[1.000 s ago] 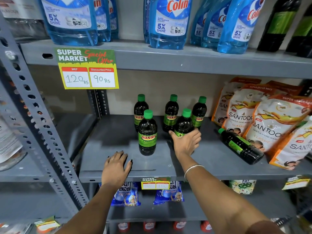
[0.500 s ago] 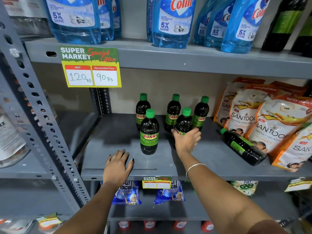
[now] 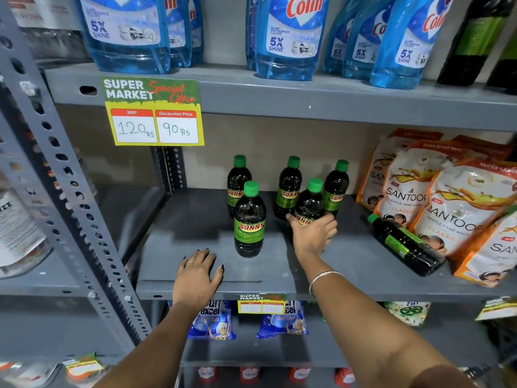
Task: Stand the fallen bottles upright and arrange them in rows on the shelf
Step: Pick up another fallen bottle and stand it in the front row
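Several dark Sunny bottles with green caps stand upright on the grey middle shelf [image 3: 195, 219]. Three form a back row [image 3: 288, 189]. In front of them stands one bottle [image 3: 249, 219] on the left. My right hand [image 3: 313, 236] is wrapped around the lower part of a second front bottle [image 3: 310, 203], which is upright. One more bottle [image 3: 405, 245] lies on its side to the right, cap pointing back left, against the pouches. My left hand [image 3: 200, 275] rests flat on the shelf's front edge, fingers spread, holding nothing.
Orange and white Santoor pouches [image 3: 447, 203] lean at the right of the shelf. Blue Colin bottles [image 3: 288, 37] fill the shelf above, and a yellow price tag [image 3: 154, 113] hangs from it. A perforated grey upright [image 3: 61, 197] stands at the left. Detergent packets [image 3: 212, 320] sit below.
My right hand stays on the front right bottle, now gripping it a little higher. The left hand has not moved. The view has shifted slightly.
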